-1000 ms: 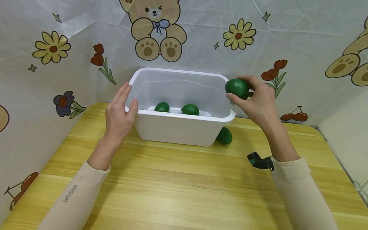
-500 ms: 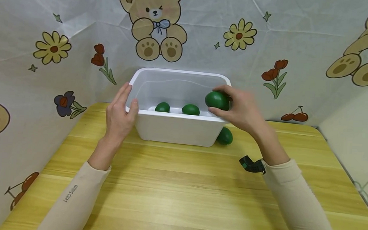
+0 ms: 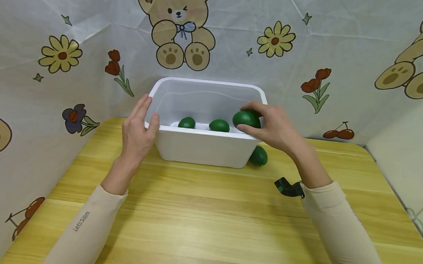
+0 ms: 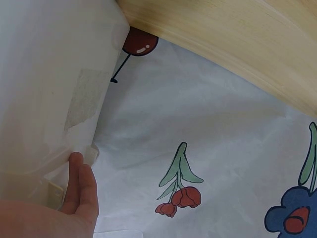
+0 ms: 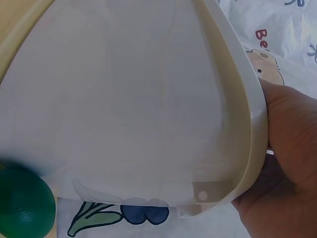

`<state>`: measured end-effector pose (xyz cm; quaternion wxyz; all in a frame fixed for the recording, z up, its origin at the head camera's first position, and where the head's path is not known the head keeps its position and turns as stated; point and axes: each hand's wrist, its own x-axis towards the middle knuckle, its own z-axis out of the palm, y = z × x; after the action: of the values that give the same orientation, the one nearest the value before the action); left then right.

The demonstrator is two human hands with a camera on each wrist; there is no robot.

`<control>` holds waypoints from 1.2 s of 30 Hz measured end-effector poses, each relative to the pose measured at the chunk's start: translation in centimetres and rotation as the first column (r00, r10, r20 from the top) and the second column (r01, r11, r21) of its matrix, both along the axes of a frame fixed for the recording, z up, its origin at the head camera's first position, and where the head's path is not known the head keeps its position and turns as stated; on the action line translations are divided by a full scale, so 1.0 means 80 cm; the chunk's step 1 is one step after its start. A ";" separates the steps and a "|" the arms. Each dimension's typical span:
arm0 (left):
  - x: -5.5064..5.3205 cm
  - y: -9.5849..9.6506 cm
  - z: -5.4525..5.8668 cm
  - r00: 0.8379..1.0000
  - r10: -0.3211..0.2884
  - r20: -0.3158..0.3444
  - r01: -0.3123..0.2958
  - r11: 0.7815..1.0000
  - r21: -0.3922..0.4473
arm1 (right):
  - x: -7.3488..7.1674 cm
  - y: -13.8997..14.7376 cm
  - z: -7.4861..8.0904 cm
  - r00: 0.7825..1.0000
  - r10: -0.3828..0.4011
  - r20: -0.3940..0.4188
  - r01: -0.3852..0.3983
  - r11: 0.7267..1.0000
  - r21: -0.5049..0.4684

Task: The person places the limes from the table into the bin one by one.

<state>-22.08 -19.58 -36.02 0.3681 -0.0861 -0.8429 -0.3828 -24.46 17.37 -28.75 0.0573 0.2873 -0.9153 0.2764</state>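
Note:
In the head view my right hand (image 3: 274, 125) pinches a glossy dark green lime (image 3: 247, 118) between thumb and fingers, at the right end inside a white plastic bin (image 3: 203, 147). Two more limes sit on the bin's floor, a left lime (image 3: 187, 122) and a middle lime (image 3: 219, 125). My left hand (image 3: 138, 128) rests against the bin's left end, fingers straight at the rim. The left wrist view shows those fingers (image 4: 81, 186) along the bin's outer wall. In the right wrist view the bin's wall hides the held lime.
Another lime (image 3: 258, 156) lies on the wooden table (image 3: 207, 211), beside the bin's front right corner. Behind the bin hangs a white cloth (image 3: 235, 13) printed with bears and flowers. A black strap-like piece (image 3: 288, 188) sticks out from the right sleeve.
My right hand has carried the lime left and down, from beside the right rim into the bin. The left hand and the other limes stay put.

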 end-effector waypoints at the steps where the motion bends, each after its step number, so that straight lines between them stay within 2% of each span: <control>1: 0.000 0.000 0.000 1.000 0.000 0.000 0.000 1.000 0.001 | 0.000 0.000 0.000 1.000 0.001 0.005 -0.001 1.000 0.000; 9: 0.001 0.001 0.001 1.000 0.000 0.006 0.000 1.000 -0.003 | -0.005 0.000 -0.003 0.997 0.071 0.005 -0.071 0.996 -0.047; 12: 0.001 0.000 0.000 1.000 0.000 0.009 0.000 1.000 -0.004 | -0.004 0.000 -0.006 0.998 0.060 -0.005 -0.060 0.996 -0.072; 14: 0.001 0.000 0.000 1.000 0.000 0.011 0.000 1.000 -0.002 | -0.003 0.000 -0.008 0.999 0.036 -0.019 -0.038 0.995 -0.096; 17: 0.001 0.000 0.000 1.000 -0.001 0.012 0.001 1.000 0.000 | -0.003 0.001 -0.013 0.996 0.003 -0.088 -0.017 0.987 -0.160; 22: 0.001 0.000 0.002 1.000 -0.002 0.008 0.002 1.000 -0.004 | -0.004 0.009 -0.020 0.976 -0.100 -0.192 0.035 0.949 -0.313; 26: 0.000 0.001 0.002 1.000 -0.003 0.005 0.003 1.000 -0.005 | -0.001 0.021 -0.022 0.960 -0.214 -0.179 0.125 0.904 -0.409; 29: 0.000 0.001 0.002 1.000 -0.002 0.006 0.002 1.000 -0.007 | -0.001 0.030 -0.027 0.949 -0.278 -0.147 0.189 0.879 -0.438; 32: 0.000 0.001 0.002 1.000 0.001 0.012 0.000 1.000 -0.008 | -0.003 0.040 -0.036 0.942 -0.313 -0.123 0.234 0.873 -0.428; 36: 0.000 0.001 0.001 1.000 0.004 0.021 -0.004 1.000 -0.006 | -0.006 0.051 -0.054 0.944 -0.324 -0.065 0.278 0.885 -0.372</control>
<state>-22.04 -19.54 -35.93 0.3598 -0.0818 -0.8481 -0.3803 -24.90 21.48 -33.09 0.2084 0.1431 -0.8776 0.4073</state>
